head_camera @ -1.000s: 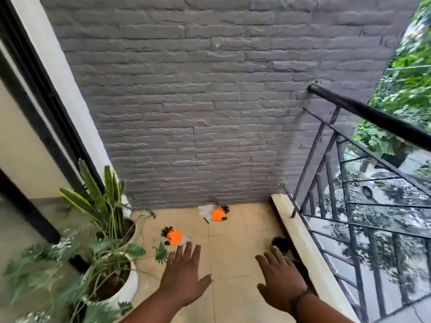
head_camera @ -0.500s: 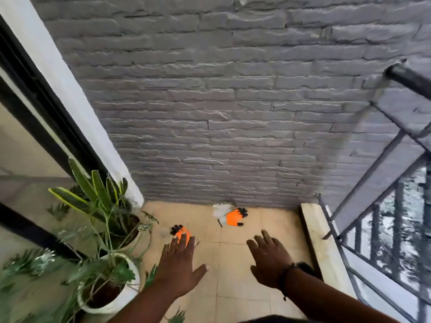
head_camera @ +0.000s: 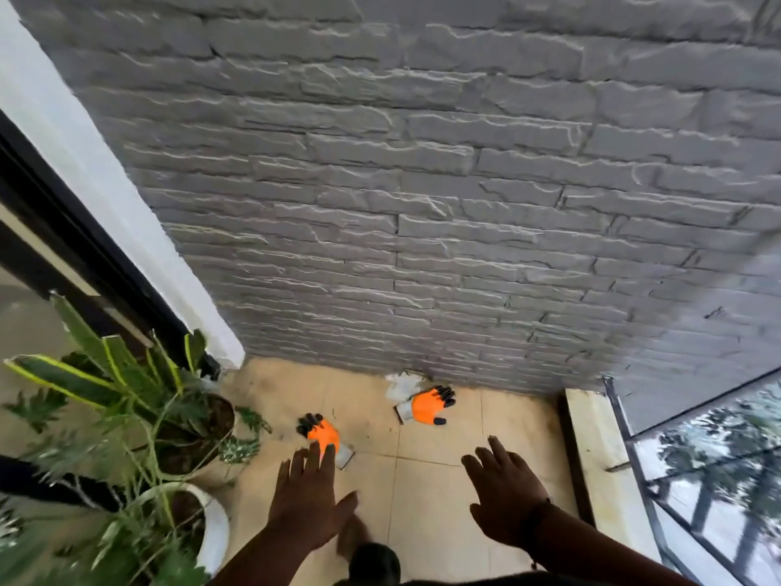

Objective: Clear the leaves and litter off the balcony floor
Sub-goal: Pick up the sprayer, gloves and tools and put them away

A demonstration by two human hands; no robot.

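Head view, downward (toward floor (head_camera: 439, 480))

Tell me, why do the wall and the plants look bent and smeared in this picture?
Head view: the wide lens bows the brick wall and tilts the door frame; motion blur smears the plants and railing; soft daylight, no glare; the orange gloves and both hands, left and right, stay fairly sharp.

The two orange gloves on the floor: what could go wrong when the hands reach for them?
1. The left hand reaches close to the potted plants; it may knock leaves or soil down.
2. The far glove lies against the wall, with pale litter beside it, easy to miss.
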